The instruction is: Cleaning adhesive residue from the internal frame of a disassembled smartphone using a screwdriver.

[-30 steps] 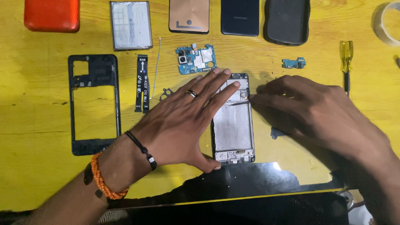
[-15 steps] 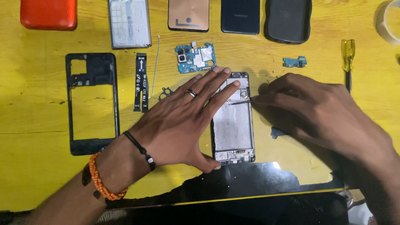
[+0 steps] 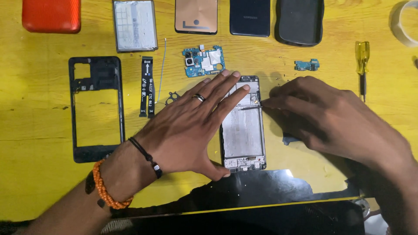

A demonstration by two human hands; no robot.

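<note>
This looks like a phone repair workshop. A yellow table (image 3: 43,182) is covered with parts of a phone taken apart and laid in rows. At 12 o'clock lies a small blue circuit board (image 3: 203,61) with a camera on it. At 9 o'clock is a black phone frame (image 3: 74,109), and beside it a flat black ribbon cable (image 3: 147,86). Along the top edge sit a battery (image 3: 134,25), a tan back cover (image 3: 196,16), a dark back cover (image 3: 250,17), a black case (image 3: 300,21) and an orange case (image 3: 51,15). At 2 o'clock rests a yellow-handled screwdriver (image 3: 362,58). In the middle lies an opened phone body (image 3: 243,135).
</note>
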